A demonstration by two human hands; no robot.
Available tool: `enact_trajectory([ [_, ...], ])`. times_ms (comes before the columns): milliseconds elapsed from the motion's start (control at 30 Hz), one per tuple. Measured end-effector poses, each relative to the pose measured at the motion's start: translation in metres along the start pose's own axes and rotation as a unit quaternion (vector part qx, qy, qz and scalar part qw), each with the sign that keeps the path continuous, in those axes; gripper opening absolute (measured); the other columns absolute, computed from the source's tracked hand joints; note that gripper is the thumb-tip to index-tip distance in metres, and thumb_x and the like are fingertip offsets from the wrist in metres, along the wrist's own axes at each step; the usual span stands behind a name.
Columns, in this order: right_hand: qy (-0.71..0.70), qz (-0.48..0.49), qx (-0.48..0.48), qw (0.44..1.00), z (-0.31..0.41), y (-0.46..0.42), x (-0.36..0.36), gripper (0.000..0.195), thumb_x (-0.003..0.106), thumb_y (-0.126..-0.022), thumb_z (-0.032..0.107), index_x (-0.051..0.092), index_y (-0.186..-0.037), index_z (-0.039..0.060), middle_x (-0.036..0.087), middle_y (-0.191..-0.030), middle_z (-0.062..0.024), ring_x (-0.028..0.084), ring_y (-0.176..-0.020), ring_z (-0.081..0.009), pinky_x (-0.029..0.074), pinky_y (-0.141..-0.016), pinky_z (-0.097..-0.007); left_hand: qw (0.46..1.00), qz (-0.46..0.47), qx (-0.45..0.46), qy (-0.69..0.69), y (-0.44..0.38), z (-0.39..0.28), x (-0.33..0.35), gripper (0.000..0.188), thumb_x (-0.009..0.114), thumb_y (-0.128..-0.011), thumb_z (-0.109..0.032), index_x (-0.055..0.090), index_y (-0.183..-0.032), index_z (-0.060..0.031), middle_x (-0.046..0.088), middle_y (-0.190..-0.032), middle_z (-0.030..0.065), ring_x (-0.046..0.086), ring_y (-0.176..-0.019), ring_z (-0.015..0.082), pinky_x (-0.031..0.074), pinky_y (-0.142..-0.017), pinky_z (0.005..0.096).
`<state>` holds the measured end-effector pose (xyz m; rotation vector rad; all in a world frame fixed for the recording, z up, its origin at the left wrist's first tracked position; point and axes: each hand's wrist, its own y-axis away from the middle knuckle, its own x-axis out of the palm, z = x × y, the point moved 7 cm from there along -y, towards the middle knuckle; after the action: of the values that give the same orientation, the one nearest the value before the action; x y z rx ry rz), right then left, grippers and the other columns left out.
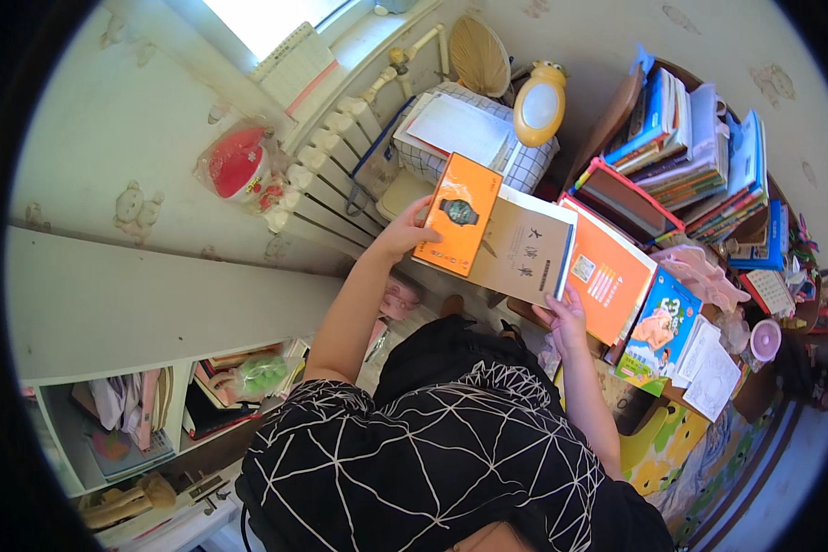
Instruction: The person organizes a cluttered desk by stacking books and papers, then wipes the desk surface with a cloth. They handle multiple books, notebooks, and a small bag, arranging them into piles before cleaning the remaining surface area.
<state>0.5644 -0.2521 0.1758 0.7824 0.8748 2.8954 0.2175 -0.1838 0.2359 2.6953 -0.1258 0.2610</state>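
Observation:
My left hand (408, 233) grips an orange smartwatch box (464, 241) together with the left edge of a brown exercise pad (524, 241). The box bears a picture of a dark watch and lies over the pad's left part. My right hand (564, 316) holds the pad's lower right corner, thumb and fingers pinched on it. White sheets show along the pad's far edge. Just right of the pad, an orange-covered book (610, 269) lies on the desk. Beside that book is a blue and green workbook (659, 328), with loose printed sheets (711, 379) at its right.
Upright books (704, 152) fill a wooden desk shelf. A white radiator (331, 165) runs under the window. Papers (459, 127) and a yellow lamp-like object (539, 103) rest near a checked cloth bundle. Left stands a white shelf unit (179, 290); a small pink fan (765, 340) is far right.

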Motion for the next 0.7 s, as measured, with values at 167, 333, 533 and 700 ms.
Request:
enact_trajectory([
  [167,0.112,0.055,0.003,0.992,-0.024,-0.069,0.066,0.037,0.055,-0.089,-0.006,0.044,-0.124,0.0033,0.064,-0.107,-0.0135,0.065,-0.097,-0.0229,0.061,-0.078,-0.0375,0.995,-0.072,0.029,-0.067,-0.048,-0.014,-0.075,0.071,0.064,-0.07,0.008,0.043,-0.136,-0.0066,0.065,-0.104,0.0102,0.065,-0.092,0.0185,0.052,-0.078,0.0318],
  [333,0.122,-0.015,0.038,0.992,-0.04,-0.165,0.119,0.04,0.054,-0.087,-0.01,0.039,-0.122,0.0022,0.06,-0.108,-0.0154,0.063,-0.095,-0.025,0.061,-0.078,-0.0386,0.985,-0.108,0.043,-0.131,-0.149,-0.035,-0.15,0.062,0.065,-0.07,0.004,0.047,-0.129,-0.0076,0.064,-0.105,0.0083,0.064,-0.092,0.0172,0.05,-0.08,0.0319],
  [533,0.062,-0.092,0.06,0.992,-0.066,-0.296,0.136,0.045,0.055,-0.085,-0.012,0.039,-0.124,0.0044,0.056,-0.113,-0.0161,0.061,-0.098,-0.0272,0.061,-0.074,-0.04,0.979,-0.108,0.036,-0.17,-0.276,-0.051,-0.206,0.06,0.068,-0.069,0.001,0.05,-0.126,-0.0071,0.065,-0.101,0.0097,0.063,-0.089,0.0174,0.05,-0.077,0.0312],
  [700,0.159,-0.108,-0.026,0.981,-0.068,-0.361,0.163,0.045,0.054,-0.085,-0.009,0.045,-0.123,0.0133,0.061,-0.098,-0.0119,0.067,-0.077,-0.0238,0.06,-0.063,-0.0366,0.926,-0.177,0.056,-0.328,-0.342,-0.024,-0.274,0.073,0.073,-0.067,-0.008,0.048,-0.136,-0.0105,0.065,-0.104,0.0123,0.064,-0.087,0.0199,0.051,-0.076,0.031],
])
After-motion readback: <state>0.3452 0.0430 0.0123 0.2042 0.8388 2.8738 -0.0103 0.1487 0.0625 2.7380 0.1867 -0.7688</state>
